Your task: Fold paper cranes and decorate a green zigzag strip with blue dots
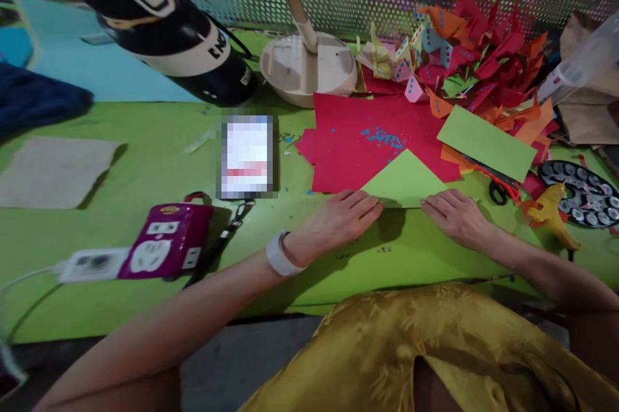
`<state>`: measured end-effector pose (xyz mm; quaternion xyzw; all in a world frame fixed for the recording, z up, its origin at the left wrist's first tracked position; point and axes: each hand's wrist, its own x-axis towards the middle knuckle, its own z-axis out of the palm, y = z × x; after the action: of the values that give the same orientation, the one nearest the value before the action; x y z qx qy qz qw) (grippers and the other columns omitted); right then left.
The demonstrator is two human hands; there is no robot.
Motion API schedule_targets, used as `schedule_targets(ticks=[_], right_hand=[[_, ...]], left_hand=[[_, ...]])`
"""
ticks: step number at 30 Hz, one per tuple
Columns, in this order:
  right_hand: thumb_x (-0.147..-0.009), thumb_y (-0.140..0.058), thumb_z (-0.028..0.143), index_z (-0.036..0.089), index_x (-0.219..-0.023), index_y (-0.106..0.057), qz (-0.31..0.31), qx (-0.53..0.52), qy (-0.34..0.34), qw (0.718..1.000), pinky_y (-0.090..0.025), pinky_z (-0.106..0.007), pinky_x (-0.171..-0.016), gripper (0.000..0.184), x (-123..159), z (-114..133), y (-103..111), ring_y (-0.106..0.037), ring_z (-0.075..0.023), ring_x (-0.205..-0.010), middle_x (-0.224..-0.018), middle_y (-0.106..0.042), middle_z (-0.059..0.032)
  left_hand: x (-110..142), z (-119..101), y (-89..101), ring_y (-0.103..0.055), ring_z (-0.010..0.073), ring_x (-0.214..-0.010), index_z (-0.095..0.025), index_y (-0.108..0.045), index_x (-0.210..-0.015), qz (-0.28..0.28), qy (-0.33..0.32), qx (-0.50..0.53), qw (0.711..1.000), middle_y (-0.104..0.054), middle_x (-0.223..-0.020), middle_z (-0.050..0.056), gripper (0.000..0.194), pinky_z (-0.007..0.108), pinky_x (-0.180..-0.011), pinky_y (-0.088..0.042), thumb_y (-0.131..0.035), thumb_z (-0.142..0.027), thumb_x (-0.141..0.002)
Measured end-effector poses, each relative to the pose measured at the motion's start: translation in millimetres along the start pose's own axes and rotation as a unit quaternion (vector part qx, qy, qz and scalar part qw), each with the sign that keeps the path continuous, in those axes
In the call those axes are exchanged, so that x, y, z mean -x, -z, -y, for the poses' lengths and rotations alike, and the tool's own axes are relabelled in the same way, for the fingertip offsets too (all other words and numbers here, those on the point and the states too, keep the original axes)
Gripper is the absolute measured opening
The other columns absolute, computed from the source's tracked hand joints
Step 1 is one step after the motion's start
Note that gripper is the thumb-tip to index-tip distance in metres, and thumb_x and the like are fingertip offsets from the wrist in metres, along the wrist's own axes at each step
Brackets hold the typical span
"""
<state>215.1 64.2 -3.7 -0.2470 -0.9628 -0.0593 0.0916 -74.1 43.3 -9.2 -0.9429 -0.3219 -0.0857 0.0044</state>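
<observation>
A sheet of light green paper, folded into a triangle with its point facing away from me, lies at the near edge of a red paper sheet. My left hand grips the triangle's left corner, fingers curled over it. At the opposite corner, my right hand pinches the paper the same way. The long folded edge runs straight between both hands, nearest my body. Small blue paper bits are scattered on the red sheet just beyond the triangle's tip.
Folded paper figures are heaped at the back right. Nearer are a green paper rectangle, scissors, a yellow glue gun and a round black tray. On the left stand a bottle, a phone and a purple power adapter; a fan base is behind.
</observation>
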Motion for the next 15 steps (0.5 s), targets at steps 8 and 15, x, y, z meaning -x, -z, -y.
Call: schedule_targets(ticks=[8,15], right_hand=[[-0.103,-0.04,0.023,0.017,-0.092,-0.07,-0.027,0.03,-0.088,0.995,-0.045,-0.032,-0.069,0.033,-5,-5,-11,-0.06,-0.0195,-0.078,-0.085,-0.069,-0.0063],[-0.105,-0.038,0.036,0.019,-0.095,-0.068,0.011,-0.014,-0.154,0.988,-0.044,-0.034,-0.072,0.036,-9,-14,-22,-0.061,-0.0208,-0.081,-0.087,-0.07,-0.0064]], left_hand=[[-11,3,-4.1,-0.066,0.0223,-0.085,-0.015,-0.066,-0.103,-0.051,0.106,0.04,0.992,-0.071,-0.093,0.009,0.027,0.034,-0.075,-0.052,-0.04,-0.023,-0.102],[-19,-6,-3.3,-0.068,0.0248,-0.089,-0.018,-0.067,-0.11,-0.054,0.156,0.038,0.985,-0.072,-0.099,0.011,0.027,0.041,-0.08,-0.054,-0.042,-0.017,-0.098]])
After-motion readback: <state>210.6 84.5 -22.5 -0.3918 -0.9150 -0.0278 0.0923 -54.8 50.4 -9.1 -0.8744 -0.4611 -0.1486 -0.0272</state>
